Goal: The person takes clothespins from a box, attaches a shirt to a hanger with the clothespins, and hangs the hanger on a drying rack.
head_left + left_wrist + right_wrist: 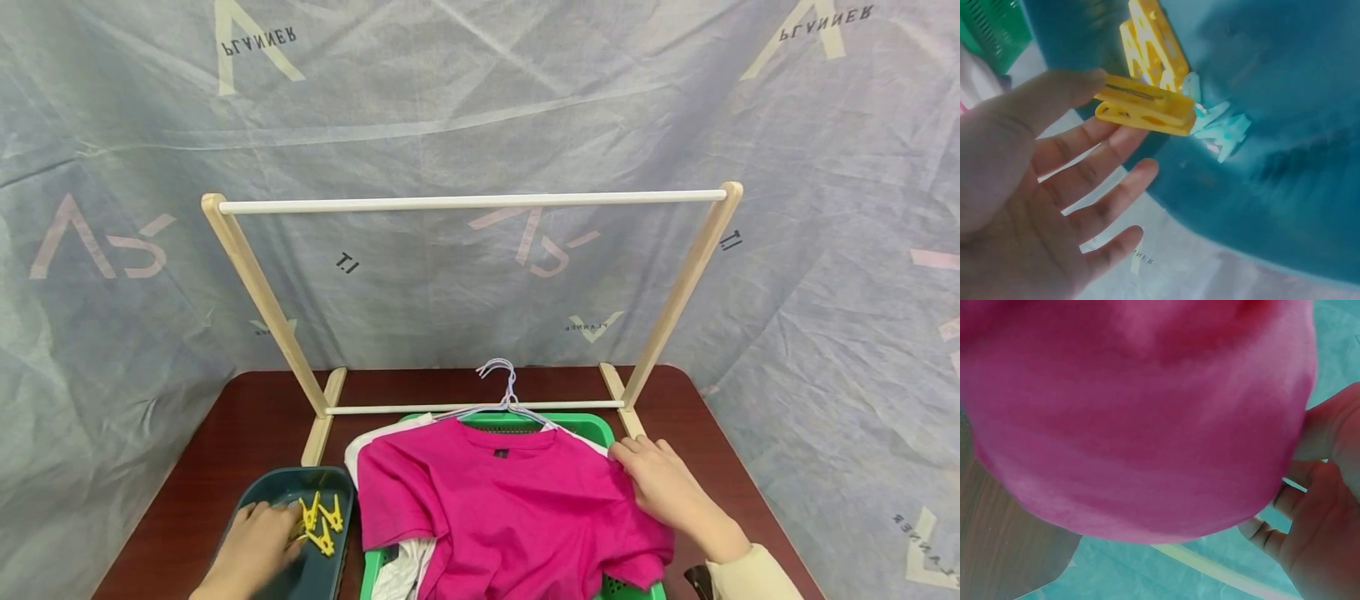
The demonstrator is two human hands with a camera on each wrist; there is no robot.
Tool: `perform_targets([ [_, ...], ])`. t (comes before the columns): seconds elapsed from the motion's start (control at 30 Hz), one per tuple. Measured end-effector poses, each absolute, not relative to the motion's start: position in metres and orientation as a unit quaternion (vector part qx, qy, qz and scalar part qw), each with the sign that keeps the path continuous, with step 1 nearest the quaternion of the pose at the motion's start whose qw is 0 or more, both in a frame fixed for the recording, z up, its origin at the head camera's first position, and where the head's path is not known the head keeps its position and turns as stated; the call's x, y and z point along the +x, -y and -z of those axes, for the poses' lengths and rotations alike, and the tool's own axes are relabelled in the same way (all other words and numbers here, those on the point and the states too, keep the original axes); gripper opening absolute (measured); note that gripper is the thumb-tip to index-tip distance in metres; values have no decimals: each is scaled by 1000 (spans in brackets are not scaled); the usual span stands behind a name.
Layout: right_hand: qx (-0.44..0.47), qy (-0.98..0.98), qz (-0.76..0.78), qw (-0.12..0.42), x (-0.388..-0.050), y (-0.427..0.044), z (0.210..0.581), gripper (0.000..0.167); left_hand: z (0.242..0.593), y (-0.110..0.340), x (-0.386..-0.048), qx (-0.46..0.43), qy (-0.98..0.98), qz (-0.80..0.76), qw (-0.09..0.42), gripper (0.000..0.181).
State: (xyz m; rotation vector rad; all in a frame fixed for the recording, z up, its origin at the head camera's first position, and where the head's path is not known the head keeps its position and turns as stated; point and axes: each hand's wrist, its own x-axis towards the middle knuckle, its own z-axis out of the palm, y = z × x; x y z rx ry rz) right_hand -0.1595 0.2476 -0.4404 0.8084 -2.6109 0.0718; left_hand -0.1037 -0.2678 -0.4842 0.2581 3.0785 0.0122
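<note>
In the left wrist view my left hand (1041,162) pinches a yellow clothespin (1150,112) between thumb and fingers, the other fingers spread. That hand (255,542) is over a dark teal tray (300,579) at the front left. More yellow clothespins (322,537) lie in it, near small turquoise clips (1225,131). A magenta T-shirt (510,500) lies at the front over a green basket (600,427), with hangers (510,392) at its neck. My right hand (663,483) holds its right shoulder; the fabric (1147,437) hides the fingertips in the right wrist view.
Behind the basket stands a wooden rack with a white top rail (472,202) and slanted posts (686,292). Something white (405,571) shows under the shirt at the left. The dark red table (187,492) ends against a grey printed sheet (450,100).
</note>
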Motion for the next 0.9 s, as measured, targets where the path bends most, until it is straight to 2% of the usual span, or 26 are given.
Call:
perform_targets([
  [0.1, 296, 930, -36, 212, -159, -248, 439, 30, 479, 268, -103, 96, -995, 6, -20, 27],
  [0.4, 300, 926, -45, 223, -158, -248, 435, 28, 459, 264, -104, 101, -990, -5, -101, 31],
  [0.9, 314, 913, -58, 255, -157, -249, 431, 28, 428, 256, -107, 103, -981, -38, -161, 33],
])
